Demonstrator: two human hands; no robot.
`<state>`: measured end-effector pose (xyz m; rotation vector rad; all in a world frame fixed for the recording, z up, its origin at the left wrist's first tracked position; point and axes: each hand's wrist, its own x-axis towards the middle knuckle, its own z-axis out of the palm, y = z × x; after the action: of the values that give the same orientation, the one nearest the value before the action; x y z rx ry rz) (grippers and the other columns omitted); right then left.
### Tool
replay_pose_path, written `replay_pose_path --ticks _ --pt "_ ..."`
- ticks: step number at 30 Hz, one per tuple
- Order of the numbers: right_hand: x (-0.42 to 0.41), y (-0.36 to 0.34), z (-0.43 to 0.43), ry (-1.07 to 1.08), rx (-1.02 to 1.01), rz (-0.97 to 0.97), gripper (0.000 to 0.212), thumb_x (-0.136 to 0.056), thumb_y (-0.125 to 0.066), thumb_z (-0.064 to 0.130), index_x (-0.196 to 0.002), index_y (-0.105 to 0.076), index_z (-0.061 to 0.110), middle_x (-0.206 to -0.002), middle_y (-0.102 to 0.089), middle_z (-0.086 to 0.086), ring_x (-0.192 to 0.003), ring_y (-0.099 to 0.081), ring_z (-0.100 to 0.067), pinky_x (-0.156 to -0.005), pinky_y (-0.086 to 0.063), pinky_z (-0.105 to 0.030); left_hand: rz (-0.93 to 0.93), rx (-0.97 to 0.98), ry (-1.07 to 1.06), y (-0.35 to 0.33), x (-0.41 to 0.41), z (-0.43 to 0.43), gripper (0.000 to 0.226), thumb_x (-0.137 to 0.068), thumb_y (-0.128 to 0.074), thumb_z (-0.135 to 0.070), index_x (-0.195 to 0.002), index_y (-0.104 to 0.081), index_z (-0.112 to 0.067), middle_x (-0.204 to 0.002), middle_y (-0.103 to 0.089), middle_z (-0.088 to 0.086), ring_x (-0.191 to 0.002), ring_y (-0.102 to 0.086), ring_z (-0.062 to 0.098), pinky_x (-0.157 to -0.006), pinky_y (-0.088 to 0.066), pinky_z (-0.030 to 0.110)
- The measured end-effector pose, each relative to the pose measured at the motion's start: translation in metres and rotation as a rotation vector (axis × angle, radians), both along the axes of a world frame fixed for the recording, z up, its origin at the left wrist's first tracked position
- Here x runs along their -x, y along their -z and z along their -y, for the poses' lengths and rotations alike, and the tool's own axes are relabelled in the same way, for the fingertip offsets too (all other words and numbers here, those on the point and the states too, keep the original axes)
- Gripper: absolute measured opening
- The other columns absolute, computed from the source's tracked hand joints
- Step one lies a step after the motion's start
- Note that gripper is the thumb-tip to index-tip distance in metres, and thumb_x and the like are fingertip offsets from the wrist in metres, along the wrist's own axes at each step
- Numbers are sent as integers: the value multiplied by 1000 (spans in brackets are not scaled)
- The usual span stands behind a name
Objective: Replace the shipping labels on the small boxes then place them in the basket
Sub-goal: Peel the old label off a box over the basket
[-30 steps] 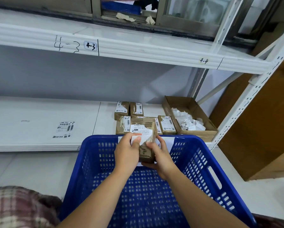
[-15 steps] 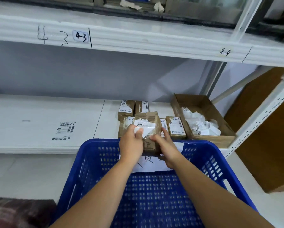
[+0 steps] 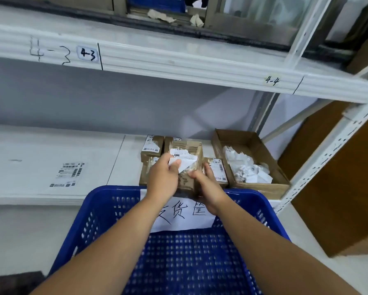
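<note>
Though begun on one small box (image 3: 187, 149), nowhere near finished. Held above the far rim of the blue basket (image 3: 106, 201), just in front of the front edge of the shelf (image 3: 51, 150). Gripped low on its right side by the right hand (image 3: 208, 186), curled round it. Pinched by the left hand (image 3: 164, 177): a lifted corner of the white label (image 3: 186, 163), partly peeled, upper part stuck down with barcode showing. Judged as removal of the old label, not yet complete; no fresh label on this box.

No box visible in the basket; only a handwritten paper sign (image 3: 185, 216) on its far wall.

Noted on the shelf behind the held box: at least three other small boxes (image 3: 152, 146), labels on, partly hidden by the hands. Just right of those, toward the shelf's right end, an open cardboard tray (image 3: 221, 139) holding crumpled white scraps (image 3: 247, 169), probably stripped labels. Lying flat near the shelf's front edge, well to the left: one loose label sheet (image 3: 69, 174), likely a replacement.

Left to do, by this reading: finish peeling, apply new label, set box in basket, repeat for the rest.
</note>
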<state>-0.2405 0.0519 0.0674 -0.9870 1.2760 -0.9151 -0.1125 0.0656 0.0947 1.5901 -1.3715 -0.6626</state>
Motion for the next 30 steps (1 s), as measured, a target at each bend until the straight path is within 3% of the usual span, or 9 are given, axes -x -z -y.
replay_pose_path --ticks 3,6,10,13,17,21,25,30 --pt "-11 -7 -17 -24 16 5 77 -90 -62 21 -151 -19 37 -121 -59 -2 -97 -62 -15 -82 -54 -34 31 5 -73 -2 -10 -20 18 -98 -45 -24 -99 -56 -10 -93 -63 2 -84 -55 23 -68 -40 32" --pt "-20 -16 -30 -58 15 9 80 -90 -62 20 -153 -16 37 -122 -56 -4 -95 -62 -15 -74 -54 -30 66 5 -97 -9 -22 -31 20 -98 -44 -25 -101 -56 -9 -94 -64 5 -87 -58 28 -78 -47 39" --pt "-29 -21 -40 -91 7 0 78 -90 -62 21 -152 -17 38 -128 -56 -6 -95 -63 -15 -71 -54 -29 30 -32 -106 -12 -34 -40 19 -98 -44 -27 -89 -53 -13 -89 -63 4 -83 -58 27 -74 -49 38" --pt "-33 -19 -44 -104 -17 3 79 -91 -62 22 -153 -15 39 -125 -58 -4 -95 -64 -15 -73 -56 -32 -185 -84 -108 -10 -43 -44 20 -97 -46 -27 -82 -54 -18 -89 -65 5 -84 -62 28 -77 -54 47" --pt "-38 -12 -47 -118 -18 17 77 -92 -61 23 -152 -16 39 -112 -62 3 -100 -64 -18 -91 -55 -43 -418 -114 -143 -18 -50 -47 21 -98 -47 -21 -81 -57 -12 -87 -66 9 -85 -64 32 -75 -54 47" --pt "-38 -8 -43 -123 -32 25 78 -91 -63 22 -152 -17 40 -122 -60 -2 -102 -64 -18 -81 -58 -37 -541 -142 -170 -14 -51 -45 20 -98 -48 -18 -83 -57 -10 -92 -66 16 -85 -64 35 -73 -54 46" --pt "-33 -4 -40 -138 -28 0 78 -91 -63 21 -151 -17 39 -126 -58 -3 -97 -64 -15 -66 -54 -27 -705 -186 -169 -7 -52 -43 23 -99 -47 -18 -81 -56 -7 -83 -64 15 -71 -62 29 -50 -50 29" --pt "-18 9 -35 -109 -28 -13 80 -90 -63 19 -152 -16 38 -131 -55 -6 -97 -63 -16 -65 -53 -26 -831 -237 -136 2 -47 -34 19 -98 -49 -14 -85 -61 -7 -89 -65 17 -76 -63 30 -63 -53 35"
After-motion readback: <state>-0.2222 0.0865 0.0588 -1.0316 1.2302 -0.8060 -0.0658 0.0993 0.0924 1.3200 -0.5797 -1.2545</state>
